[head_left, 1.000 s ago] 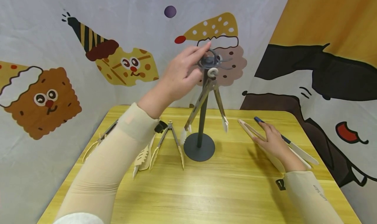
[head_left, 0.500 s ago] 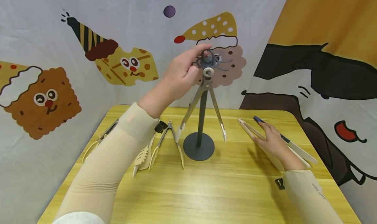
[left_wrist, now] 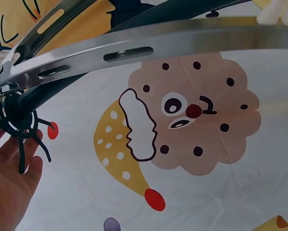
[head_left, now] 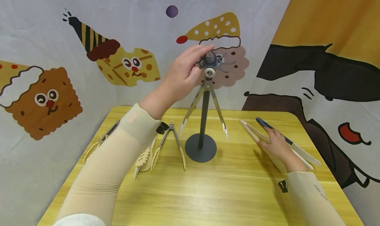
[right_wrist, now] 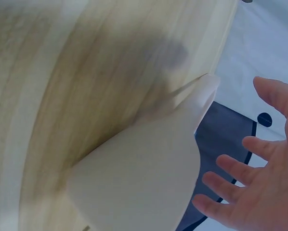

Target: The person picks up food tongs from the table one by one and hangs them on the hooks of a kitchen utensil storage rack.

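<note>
My left hand is at the top of a dark utensil stand, its fingers reaching behind the hooks and its thumb beside one. A pair of metal tongs with pale tips hangs by its ring end from the stand, legs spread. In the left wrist view, the fingers touch the stand's hooked head, apart from the steel tongs. Low at the right, my right hand hovers by beige tongs with wide blades; in the right wrist view its fingers are spread, gripping nothing.
A blue-handled utensil with a pale blade lies beyond the right hand. Left of the stand's round base lie small tongs, beige slotted utensils and another pair of tongs, partly behind the left arm. Patterned fabric hangs behind the table.
The hanging tongs have swung and turned, now facing forward with legs evenly spread. The left fingers have bent in slightly at the stand's top. The right hand stays almost still.
</note>
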The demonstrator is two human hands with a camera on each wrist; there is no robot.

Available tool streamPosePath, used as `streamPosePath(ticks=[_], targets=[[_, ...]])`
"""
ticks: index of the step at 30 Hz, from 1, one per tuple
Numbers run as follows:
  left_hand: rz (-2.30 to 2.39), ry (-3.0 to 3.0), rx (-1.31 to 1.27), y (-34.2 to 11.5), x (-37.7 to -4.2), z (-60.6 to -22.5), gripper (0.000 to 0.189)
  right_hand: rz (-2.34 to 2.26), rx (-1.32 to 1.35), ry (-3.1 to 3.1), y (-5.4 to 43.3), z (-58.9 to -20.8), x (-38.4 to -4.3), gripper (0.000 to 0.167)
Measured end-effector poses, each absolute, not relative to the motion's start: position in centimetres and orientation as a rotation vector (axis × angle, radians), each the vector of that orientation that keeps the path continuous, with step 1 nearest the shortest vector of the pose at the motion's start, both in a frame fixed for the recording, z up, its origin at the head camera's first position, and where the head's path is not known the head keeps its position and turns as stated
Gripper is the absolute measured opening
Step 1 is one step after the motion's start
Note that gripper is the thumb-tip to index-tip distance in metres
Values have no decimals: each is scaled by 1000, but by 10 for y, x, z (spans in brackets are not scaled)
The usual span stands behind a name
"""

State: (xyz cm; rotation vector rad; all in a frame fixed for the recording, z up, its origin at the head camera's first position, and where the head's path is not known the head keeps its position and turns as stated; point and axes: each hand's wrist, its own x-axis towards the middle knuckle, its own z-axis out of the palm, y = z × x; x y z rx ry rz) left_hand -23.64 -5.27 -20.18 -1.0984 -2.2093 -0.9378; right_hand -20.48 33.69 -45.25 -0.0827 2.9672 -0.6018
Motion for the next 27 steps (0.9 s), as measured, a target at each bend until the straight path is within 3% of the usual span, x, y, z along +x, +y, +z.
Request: streamPosePath(ticks=[14, 27], targets=[[-964, -2193, -1112, -53, -238, -203, 55, -486, 27, 2857, 346, -460, -204, 89], [-933, -2044, -1223, -53, -243, -206, 47, -434, -35, 2851, 355, -473, -203, 78]])
